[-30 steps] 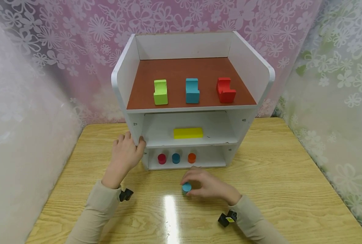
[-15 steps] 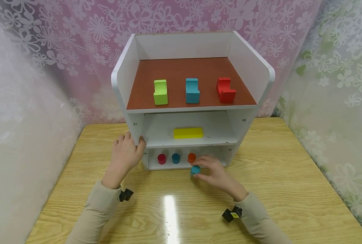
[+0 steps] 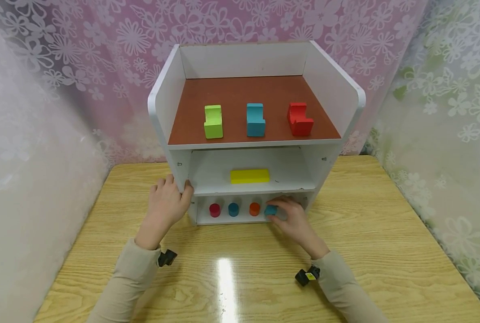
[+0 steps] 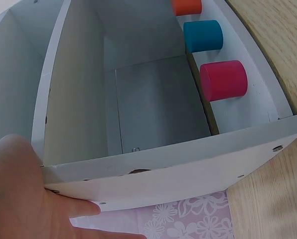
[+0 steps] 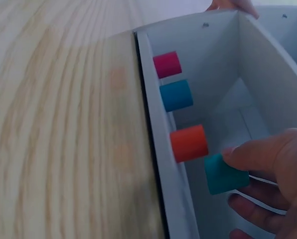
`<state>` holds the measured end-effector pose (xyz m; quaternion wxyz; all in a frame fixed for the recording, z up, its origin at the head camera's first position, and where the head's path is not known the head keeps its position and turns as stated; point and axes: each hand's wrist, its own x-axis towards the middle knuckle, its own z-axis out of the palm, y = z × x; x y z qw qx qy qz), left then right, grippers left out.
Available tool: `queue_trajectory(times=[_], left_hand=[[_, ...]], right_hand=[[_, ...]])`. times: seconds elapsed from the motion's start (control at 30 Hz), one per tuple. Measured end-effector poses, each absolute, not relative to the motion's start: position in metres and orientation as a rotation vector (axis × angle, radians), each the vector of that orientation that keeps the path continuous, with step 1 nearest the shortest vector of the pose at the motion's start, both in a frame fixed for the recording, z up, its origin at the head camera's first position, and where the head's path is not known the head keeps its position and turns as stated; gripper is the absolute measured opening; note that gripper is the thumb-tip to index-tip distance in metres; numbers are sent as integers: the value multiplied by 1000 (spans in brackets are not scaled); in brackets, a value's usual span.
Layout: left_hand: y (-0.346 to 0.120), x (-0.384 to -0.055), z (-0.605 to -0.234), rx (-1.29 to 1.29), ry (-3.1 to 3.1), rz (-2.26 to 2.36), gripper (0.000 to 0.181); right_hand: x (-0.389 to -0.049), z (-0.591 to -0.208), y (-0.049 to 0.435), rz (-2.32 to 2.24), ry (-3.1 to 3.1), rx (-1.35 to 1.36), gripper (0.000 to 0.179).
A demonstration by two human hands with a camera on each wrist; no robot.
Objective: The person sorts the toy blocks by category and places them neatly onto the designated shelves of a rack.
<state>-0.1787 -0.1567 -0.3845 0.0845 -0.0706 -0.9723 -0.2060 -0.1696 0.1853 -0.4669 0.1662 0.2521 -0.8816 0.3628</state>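
My right hand (image 3: 294, 220) pinches a light blue cylinder block (image 3: 270, 210) between thumb and fingers inside the bottom compartment. Left of it stand an orange cylinder (image 3: 254, 209), a darker blue cylinder (image 3: 233, 209) and a crimson cylinder (image 3: 214, 210), in a row along the shelf's front. In the right wrist view the held light blue block (image 5: 225, 174) looks tilted beside the orange cylinder (image 5: 189, 143). My left hand (image 3: 168, 199) grips the left side panel of the white shelf (image 3: 181, 163), thumb at the front edge and fingers on the outer side.
On the brown top board (image 3: 240, 89) stand a green notched block (image 3: 213, 128), a blue notched block (image 3: 255, 126) and a red notched block (image 3: 300, 123). A yellow bar (image 3: 249, 176) lies in the middle compartment. The wooden table (image 3: 365, 242) carries the shelf; floral curtains (image 3: 227, 22) hang behind.
My right hand has carried the light blue cylinder from above the table in front, rightward and forward, into the bottom compartment beside the orange one. The left hand keeps its place.
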Motion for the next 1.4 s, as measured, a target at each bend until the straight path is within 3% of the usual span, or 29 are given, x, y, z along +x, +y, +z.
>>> queue_trajectory(times=[1.13,1.4], left_hand=[[-157,-178,-387,-208,-2892,-621,60],[-157,-179,-387,-206,-2881,-621,59]], right_hand=[[-175,-481,183,896,-2648,466,36],[-173,-476,184,918,-2645,486,51]])
